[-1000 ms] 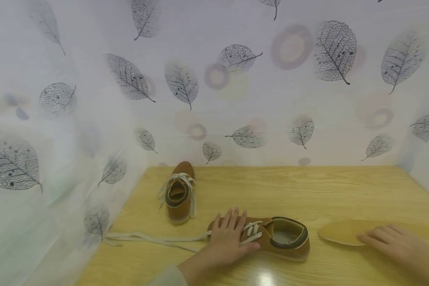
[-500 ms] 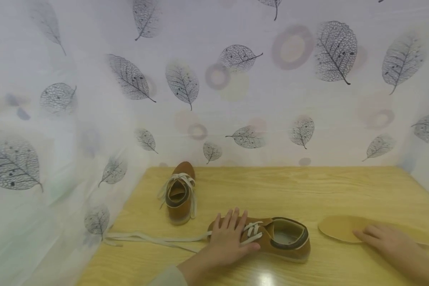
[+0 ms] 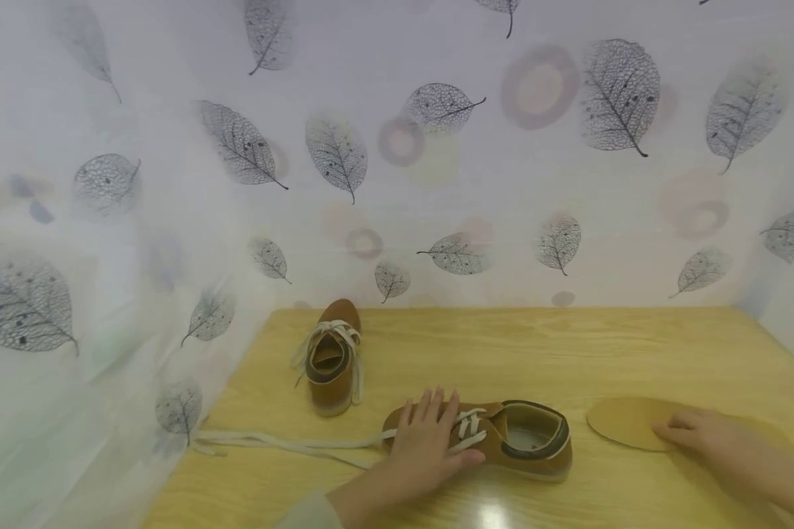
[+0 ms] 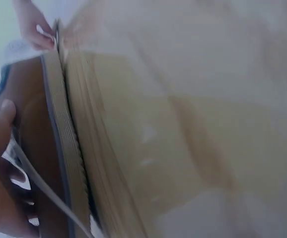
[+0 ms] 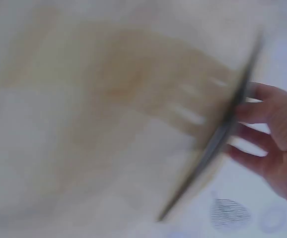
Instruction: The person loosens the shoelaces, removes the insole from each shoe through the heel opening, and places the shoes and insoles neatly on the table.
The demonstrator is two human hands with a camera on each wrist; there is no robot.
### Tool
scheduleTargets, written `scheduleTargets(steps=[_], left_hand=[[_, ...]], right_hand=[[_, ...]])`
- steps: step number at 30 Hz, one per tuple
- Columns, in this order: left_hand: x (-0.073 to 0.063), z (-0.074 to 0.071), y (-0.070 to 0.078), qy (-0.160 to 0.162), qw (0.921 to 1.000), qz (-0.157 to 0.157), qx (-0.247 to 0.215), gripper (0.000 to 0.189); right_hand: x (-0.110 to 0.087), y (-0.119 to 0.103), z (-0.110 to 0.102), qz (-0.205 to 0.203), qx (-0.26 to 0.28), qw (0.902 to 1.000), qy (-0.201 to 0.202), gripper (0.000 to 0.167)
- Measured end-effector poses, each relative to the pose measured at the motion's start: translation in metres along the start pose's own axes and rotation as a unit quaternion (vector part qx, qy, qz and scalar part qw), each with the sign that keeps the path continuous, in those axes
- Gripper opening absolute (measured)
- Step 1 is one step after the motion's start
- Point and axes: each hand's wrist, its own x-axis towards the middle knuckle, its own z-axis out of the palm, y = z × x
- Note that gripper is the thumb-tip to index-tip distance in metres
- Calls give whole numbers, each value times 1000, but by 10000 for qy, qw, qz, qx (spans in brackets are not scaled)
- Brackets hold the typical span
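My left hand [image 3: 423,452] rests with spread, straight fingers over the front of a brown lace-up shoe [image 3: 536,464] lying sideways on the table, toe to the left. Its white laces [image 3: 271,439] trail off leftward. In the left wrist view the thumb and fingers lie along the shoe's upper [image 4: 32,109]. To the right of the heel, my right hand [image 3: 721,444] pinches a flat tan insole [image 3: 625,422] at its near edge. The right wrist view shows the insole [image 5: 210,146] edge-on and raised off the table, the fingers [image 5: 252,113] at its middle.
A second brown shoe [image 3: 334,393], its white laces tied in a bow, stands at the back left of the wooden table [image 3: 503,345]. A pale leaf-patterned sheet [image 3: 490,191] hangs behind and on both sides.
My right hand has shifted slightly left and away from me, its fingers more curled, and the insole has come up off the table. The left hand and shoe have hardly moved.
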Motion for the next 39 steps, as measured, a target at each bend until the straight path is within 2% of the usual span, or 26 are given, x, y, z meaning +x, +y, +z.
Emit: scheduleTargets(steps=[2,4,5,6,7,8,11,14,15,16,17,18,20,22,23,24,25,27,28,29,31,32,34,36,38,39], left_hand=[[-2,-4,6,207,9988,221,-390,86],[-5,-8,13,342,9918,355,-1176,79],[-7,-10,17,360,9838,315,-1730,76],[-9,-12,21,387,9718,236,-2314,73],[-11,-15,25,412,9555,125,-2918,71],[-13,-18,29,397,9331,-70,-3574,69],[-19,-27,40,596,8576,-464,-5088,62],[-22,-32,47,921,7951,-559,-5968,52],[-23,-33,49,1026,7781,-582,-6170,49],[-24,-33,51,1062,7579,-689,-6400,47],[-25,-33,53,1063,7349,-831,-6646,45],[-26,-31,54,1062,7159,-987,-6830,44],[-28,-28,59,881,6526,-1501,-7375,41],[-31,-25,65,599,5864,-2065,-7810,40],[-33,-24,69,466,5578,-2313,-7957,38],[-34,-23,72,343,5311,-2544,-8075,38],[-35,-22,76,164,5075,-2761,-8161,35],[-37,-21,81,-210,4966,-2962,-8156,31],[-38,-20,82,-401,4990,-3019,-8114,28],[-38,-20,83,-591,4967,-3021,-8115,28],[-37,-19,84,-898,4985,-2996,-8085,29],[-36,-19,85,-1013,4922,-3013,-8103,32],[-32,-18,86,-1155,4719,-3107,-8170,37],[-27,-17,88,-1179,4459,-3175,-8285,42],[-21,-16,91,-1134,4061,-3241,-8469,47],[-18,-15,92,-1087,3902,-3258,-8543,46]], right_hand=[[3,2,-7,74,329,9986,-407,29],[9,4,-13,225,779,9935,-793,28],[12,5,-16,269,922,9912,-910,27],[17,6,-19,339,1064,9883,-1039,25],[22,7,-21,372,1237,9853,-1119,25],[27,8,-23,275,1392,9844,-1044,25],[43,7,-29,61,1787,9799,-888,25],[56,6,-35,143,2655,9570,-1162,24],[60,6,-37,250,3017,9436,-1338,23],[64,5,-40,436,3447,9244,-1572,23],[68,4,-43,680,3942,8979,-1836,24],[72,4,-46,944,4400,8683,-2086,25],[81,2,-50,1403,5195,8056,-2480,30],[88,1,-55,1888,5723,7470,-2807,34],[91,0,-58,2077,5889,7233,-2946,36],[94,-1,-60,2222,5996,7052,-3062,37],[98,-1,-61,2314,6051,6935,-3153,37],[105,-3,-62,2435,6137,6754,-3284,37],[109,-4,-62,2476,6177,6685,-3321,37],[114,-5,-61,2478,6211,6636,-3353,37],[124,-7,-59,2544,6202,6605,-3381,39],[129,-7,-57,2587,6176,6604,-3398,39],[140,-9,-55,2662,6064,6650,-3453,41],[152,-12,-51,2721,5948,6694,-3522,42],[163,-15,-46,2769,5872,6692,-3614,42],[169,-16,-44,2758,5846,6697,-3655,43]])
